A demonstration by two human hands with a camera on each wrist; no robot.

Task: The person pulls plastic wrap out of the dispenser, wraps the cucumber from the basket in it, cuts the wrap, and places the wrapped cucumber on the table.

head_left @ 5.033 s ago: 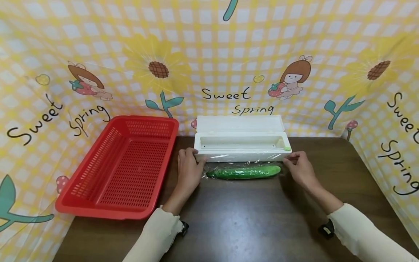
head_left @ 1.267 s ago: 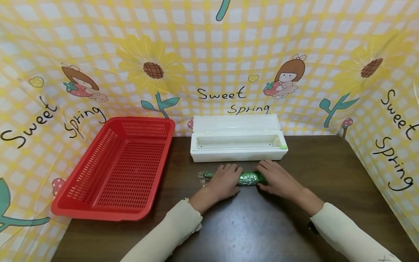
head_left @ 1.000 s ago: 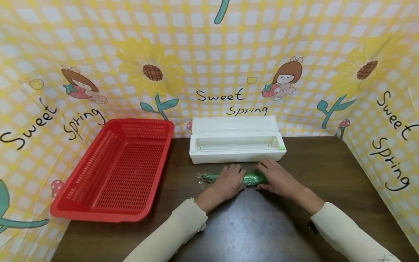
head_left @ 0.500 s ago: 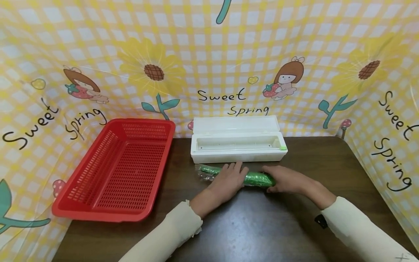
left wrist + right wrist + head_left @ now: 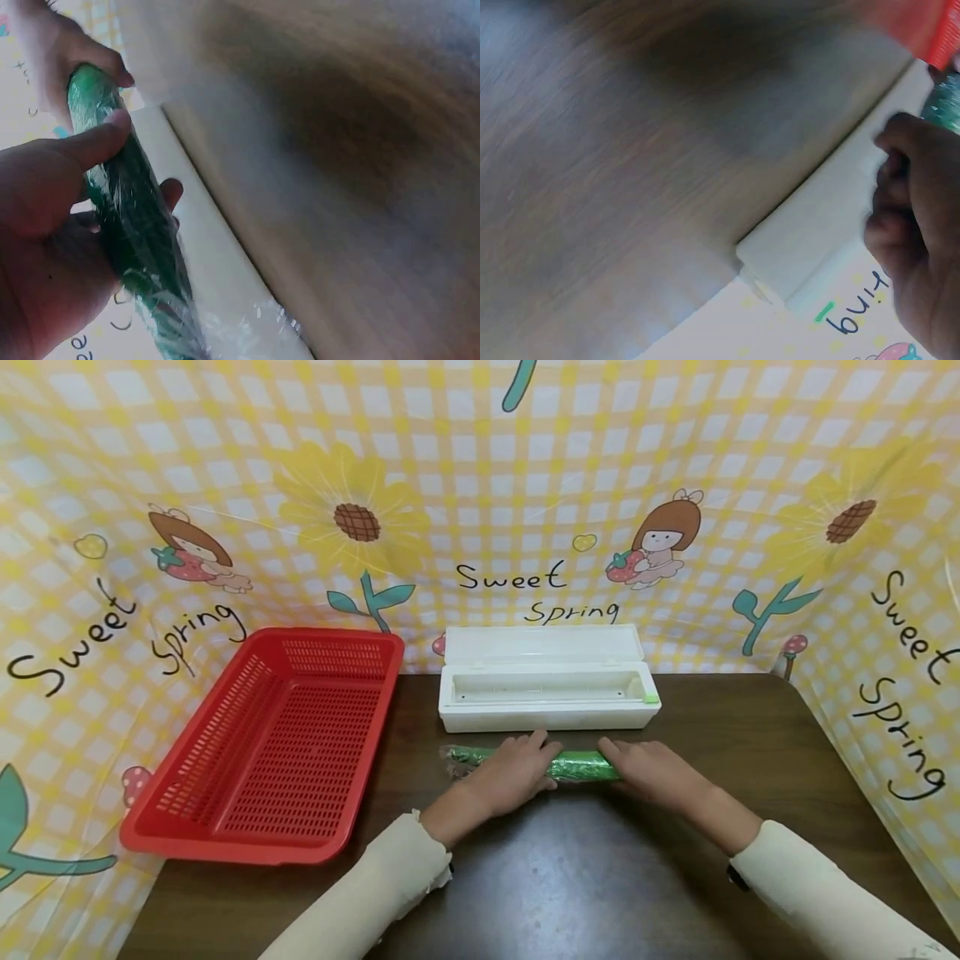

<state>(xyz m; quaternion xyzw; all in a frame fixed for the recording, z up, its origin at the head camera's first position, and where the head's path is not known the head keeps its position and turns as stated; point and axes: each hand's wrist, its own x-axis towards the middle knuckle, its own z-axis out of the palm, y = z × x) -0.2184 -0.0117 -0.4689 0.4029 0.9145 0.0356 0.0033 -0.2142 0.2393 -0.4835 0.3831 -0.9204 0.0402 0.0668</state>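
Observation:
A green cucumber (image 5: 581, 766) wrapped in clear cling film is in front of the white box, lying nearly level from left to right. My left hand (image 5: 507, 774) grips it around the middle; the left wrist view shows the thumb on one side of the cucumber (image 5: 139, 217) and fingertips on the other. At its right end, my right hand (image 5: 660, 777) holds the tip with curled fingers, and in the right wrist view this hand (image 5: 922, 217) covers most of that end. Loose, crumpled film (image 5: 453, 763) sticks out past the left end.
The long white cling film dispenser box (image 5: 547, 718) stands just behind the hands, its lid (image 5: 543, 643) raised and a green tab at its right corner. A red perforated basket (image 5: 367, 760) is at the left on the brown table (image 5: 570, 877). A patterned cloth hangs behind.
Five seconds ago my hands were at the box's front corners, the cucumber under spread film. Since then it has been wrapped and gripped. In the last half second its tilt has levelled.

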